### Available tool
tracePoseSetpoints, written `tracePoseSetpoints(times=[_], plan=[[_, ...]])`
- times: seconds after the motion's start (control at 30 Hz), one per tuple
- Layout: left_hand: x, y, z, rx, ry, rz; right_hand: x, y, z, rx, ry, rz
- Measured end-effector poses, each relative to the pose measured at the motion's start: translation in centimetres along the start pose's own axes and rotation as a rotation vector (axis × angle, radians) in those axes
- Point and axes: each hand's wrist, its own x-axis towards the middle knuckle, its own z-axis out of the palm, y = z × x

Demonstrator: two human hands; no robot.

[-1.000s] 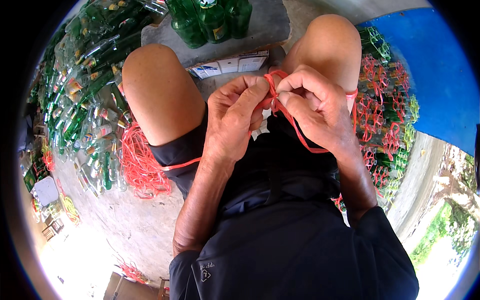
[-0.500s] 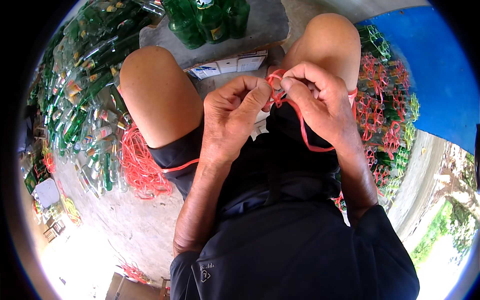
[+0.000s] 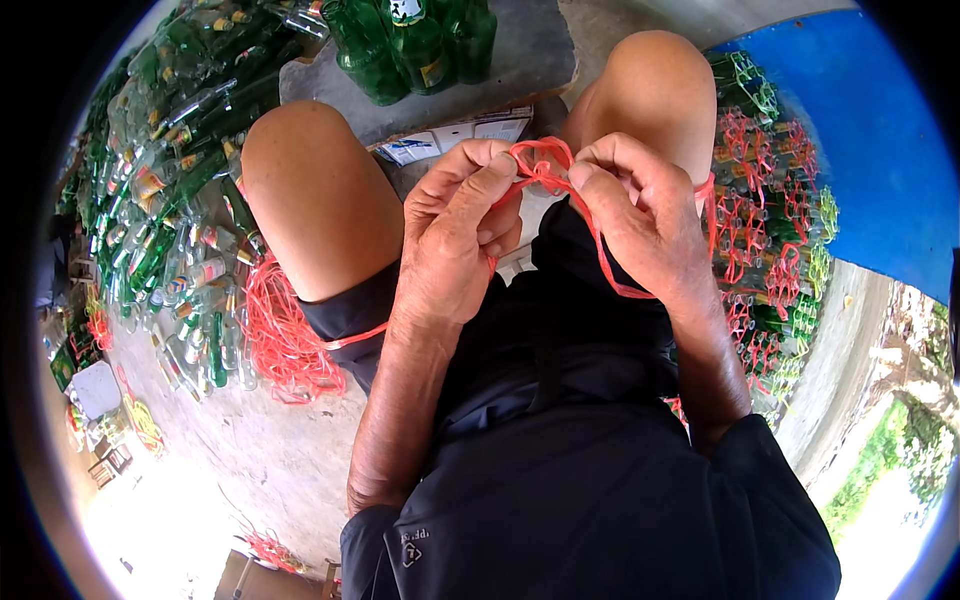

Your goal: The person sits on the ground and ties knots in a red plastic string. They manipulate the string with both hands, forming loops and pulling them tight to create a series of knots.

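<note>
Between my knees I hold a red plastic string (image 3: 545,178), looped and crossed in a loose knot. My left hand (image 3: 455,225) pinches one side of the loop between thumb and forefinger. The other side is pinched by my right hand (image 3: 645,215), its remaining fingers curled in. From the knot a length of string hangs in a curve below my right hand. More of the string crosses my left thigh and runs to a tangled red heap (image 3: 290,335) on the floor at my left. Another strand lies around my right leg.
Several green bottles (image 3: 415,50) stand on a grey slab (image 3: 330,90) ahead of my knees. A large pile of loose bottles (image 3: 170,220) spreads at the left. At the right are rows of bottles tied with red and green string (image 3: 755,220), beside a blue panel (image 3: 870,140).
My hands have drawn slightly apart, the left moving leftward. The string loop between them is wider, and the knot shows more openly.
</note>
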Motion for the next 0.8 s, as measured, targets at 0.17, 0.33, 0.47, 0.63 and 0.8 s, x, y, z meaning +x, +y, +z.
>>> tracePoseSetpoints(times=[0.17, 0.33, 0.47, 0.63, 0.8], plan=[[-0.1, 0.3, 0.5, 0.019, 0.007, -0.009, -0.1, -0.3, 0.0, -0.015, 0.009, -0.002], [-0.2, 0.3, 0.4, 0.042, -0.021, 0.013, 0.0, -0.2, 0.1, -0.011, 0.001, -0.009], [-0.3, 0.4, 0.7, 0.078, 0.02, 0.012, 0.1, 0.6, 0.7, 0.001, 0.051, -0.141], [-0.4, 0.2, 0.5, 0.097, 0.054, 0.027, -0.1, -0.1, 1.6, 0.063, 0.173, -0.281], [-0.7, 0.4, 0.8, 0.154, 0.065, 0.027, -0.1, -1.2, 0.7, -0.253, 0.057, -0.477]])
